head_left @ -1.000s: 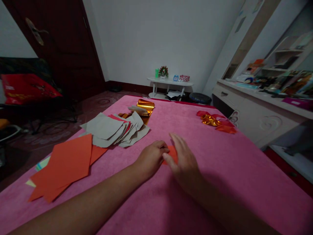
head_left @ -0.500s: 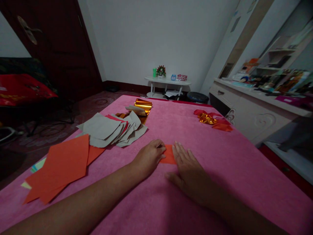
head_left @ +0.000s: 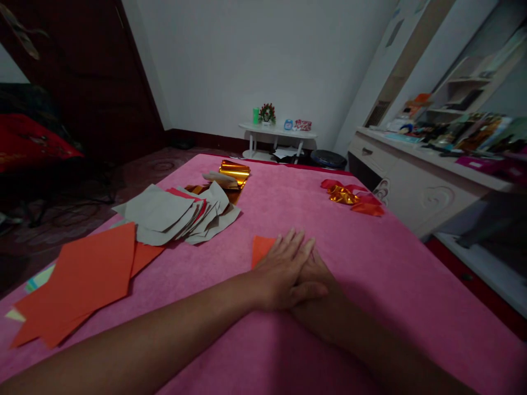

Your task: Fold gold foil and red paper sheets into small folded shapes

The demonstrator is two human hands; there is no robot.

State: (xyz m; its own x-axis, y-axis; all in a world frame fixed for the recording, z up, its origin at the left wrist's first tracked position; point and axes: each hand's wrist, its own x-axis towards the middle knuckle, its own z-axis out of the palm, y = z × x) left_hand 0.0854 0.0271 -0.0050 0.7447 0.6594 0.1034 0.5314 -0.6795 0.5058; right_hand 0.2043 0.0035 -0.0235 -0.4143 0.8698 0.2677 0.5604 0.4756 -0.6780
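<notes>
A small folded piece of orange paper (head_left: 262,248) lies on the pink cloth, with its left part showing and the rest hidden under my hands. My left hand (head_left: 280,271) is spread flat, fingers pointing forward, and rests across the paper and over my right hand. Beneath it, my right hand (head_left: 325,307) lies palm down on the paper's right side; its fingers are mostly covered, and the bit that shows looks flat.
Large orange sheets (head_left: 94,274) lie at the left edge of the pink-covered table (head_left: 391,307). Behind them are stacked grey sheets (head_left: 158,208) and a gold foil roll (head_left: 234,173). Crumpled gold and red paper pieces (head_left: 343,195) sit at the far right.
My left hand has let go of the paper's left edge, opened, and moved right onto my right hand. The right hand stays on the paper. The view has shifted slightly.
</notes>
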